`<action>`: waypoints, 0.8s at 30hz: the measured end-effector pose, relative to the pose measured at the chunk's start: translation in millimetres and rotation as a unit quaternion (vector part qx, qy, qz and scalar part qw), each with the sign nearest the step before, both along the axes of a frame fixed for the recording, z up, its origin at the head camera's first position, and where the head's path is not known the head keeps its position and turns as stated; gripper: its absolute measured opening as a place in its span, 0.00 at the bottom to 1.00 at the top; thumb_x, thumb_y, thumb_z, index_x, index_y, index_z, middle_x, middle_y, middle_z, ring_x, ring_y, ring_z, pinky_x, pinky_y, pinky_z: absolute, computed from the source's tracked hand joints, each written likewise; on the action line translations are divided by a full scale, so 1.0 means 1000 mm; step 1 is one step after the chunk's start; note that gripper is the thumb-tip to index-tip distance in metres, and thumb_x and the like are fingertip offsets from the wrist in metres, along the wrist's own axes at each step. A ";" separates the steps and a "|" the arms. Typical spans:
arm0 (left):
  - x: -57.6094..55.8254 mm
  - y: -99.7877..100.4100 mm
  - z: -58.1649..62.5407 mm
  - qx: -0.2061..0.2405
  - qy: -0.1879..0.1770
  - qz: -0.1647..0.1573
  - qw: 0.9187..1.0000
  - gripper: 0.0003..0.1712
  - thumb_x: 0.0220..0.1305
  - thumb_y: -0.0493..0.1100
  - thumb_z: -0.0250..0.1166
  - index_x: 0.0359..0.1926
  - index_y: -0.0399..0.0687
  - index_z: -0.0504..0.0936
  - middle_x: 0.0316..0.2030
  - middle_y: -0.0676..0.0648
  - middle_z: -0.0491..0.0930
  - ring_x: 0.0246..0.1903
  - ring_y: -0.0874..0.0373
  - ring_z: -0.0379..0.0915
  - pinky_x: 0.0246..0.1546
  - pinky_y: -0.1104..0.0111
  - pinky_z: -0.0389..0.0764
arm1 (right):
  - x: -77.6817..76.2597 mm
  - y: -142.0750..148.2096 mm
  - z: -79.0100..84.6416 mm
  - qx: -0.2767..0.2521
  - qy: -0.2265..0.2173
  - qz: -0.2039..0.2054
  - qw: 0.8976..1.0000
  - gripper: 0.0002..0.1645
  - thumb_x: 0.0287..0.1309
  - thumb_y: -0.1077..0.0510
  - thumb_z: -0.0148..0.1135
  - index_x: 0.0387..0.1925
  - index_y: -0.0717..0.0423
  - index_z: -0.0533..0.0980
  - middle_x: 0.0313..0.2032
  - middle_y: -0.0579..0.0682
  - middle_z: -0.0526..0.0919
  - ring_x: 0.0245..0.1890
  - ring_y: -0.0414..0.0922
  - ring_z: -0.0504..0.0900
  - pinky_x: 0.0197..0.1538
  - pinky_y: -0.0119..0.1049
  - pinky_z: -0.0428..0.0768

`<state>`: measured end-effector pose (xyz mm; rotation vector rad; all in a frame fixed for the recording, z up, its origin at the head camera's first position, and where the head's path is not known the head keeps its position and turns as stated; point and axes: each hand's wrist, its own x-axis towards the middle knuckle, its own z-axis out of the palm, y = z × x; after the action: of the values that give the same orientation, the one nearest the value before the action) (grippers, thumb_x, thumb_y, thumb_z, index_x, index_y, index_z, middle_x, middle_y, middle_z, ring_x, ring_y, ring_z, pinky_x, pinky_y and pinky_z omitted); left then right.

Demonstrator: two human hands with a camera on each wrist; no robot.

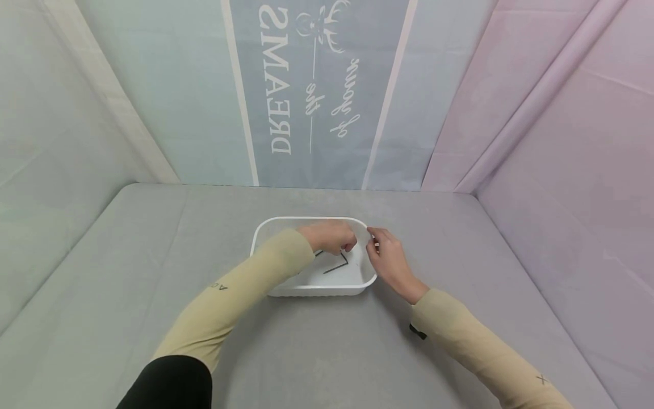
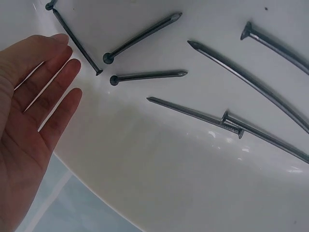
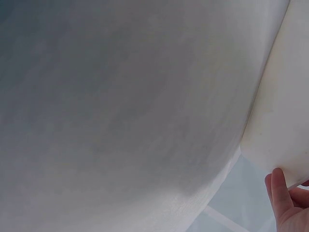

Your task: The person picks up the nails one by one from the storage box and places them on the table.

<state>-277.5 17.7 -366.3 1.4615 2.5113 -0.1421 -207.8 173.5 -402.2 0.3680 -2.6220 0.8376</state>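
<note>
The right fingers (image 1: 378,232) grip a white tray (image 1: 317,291).

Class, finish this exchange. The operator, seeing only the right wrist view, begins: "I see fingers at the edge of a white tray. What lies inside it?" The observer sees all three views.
Observer: Several metal nails lie on the floor of the white tray.
Operator: Where is the person's left hand?
Observer: The head view shows it reaching in over the tray's floor.
Operator: Do any nails overlap?
Observer: Yes; in the left wrist view, two overlap at their head ends.
</note>
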 end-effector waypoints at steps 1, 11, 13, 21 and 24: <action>0.000 0.000 -0.001 -0.001 0.000 0.001 1.000 0.11 0.50 0.31 0.64 0.36 0.46 0.82 0.32 0.52 0.79 0.33 0.61 0.72 0.36 0.73 0.73 | 0.000 0.000 0.000 0.001 0.001 0.000 1.000 0.19 0.57 0.67 0.48 0.50 0.69 0.72 0.47 0.61 0.77 0.40 0.51 0.80 0.37 0.36 0.81; -0.002 0.004 -0.009 -0.006 0.024 -0.013 1.000 0.08 0.51 0.30 0.62 0.30 0.48 0.81 0.26 0.55 0.76 0.27 0.61 0.69 0.32 0.73 0.71 | -0.001 0.001 -0.001 -0.001 0.011 0.003 1.000 0.19 0.57 0.67 0.48 0.49 0.69 0.73 0.46 0.62 0.77 0.39 0.51 0.80 0.36 0.37 0.81; -0.002 0.004 -0.011 -0.005 0.035 -0.022 0.999 0.08 0.50 0.30 0.62 0.28 0.48 0.80 0.24 0.55 0.74 0.26 0.62 0.67 0.30 0.73 0.70 | -0.001 0.001 -0.001 -0.002 0.013 0.005 1.000 0.19 0.57 0.67 0.48 0.49 0.69 0.73 0.46 0.62 0.77 0.39 0.51 0.81 0.36 0.37 0.81; -0.001 0.008 -0.013 -0.016 0.044 -0.031 0.998 0.09 0.51 0.30 0.62 0.24 0.49 0.76 0.21 0.56 0.69 0.23 0.62 0.63 0.26 0.74 0.65 | -0.001 0.001 0.000 -0.006 0.007 0.006 1.000 0.19 0.57 0.67 0.49 0.50 0.69 0.73 0.46 0.62 0.77 0.39 0.51 0.80 0.37 0.37 0.81; -0.001 0.008 -0.014 -0.018 0.048 -0.033 0.998 0.09 0.51 0.30 0.62 0.24 0.49 0.76 0.21 0.55 0.69 0.24 0.62 0.62 0.26 0.74 0.65 | -0.001 0.001 0.000 -0.005 0.005 0.006 1.000 0.19 0.57 0.67 0.49 0.50 0.69 0.73 0.46 0.62 0.77 0.39 0.51 0.80 0.37 0.37 0.81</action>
<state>-278.6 26.0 -380.3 1.5597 2.5212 -0.2751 -208.8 174.1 -402.6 0.3839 -2.6080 0.8515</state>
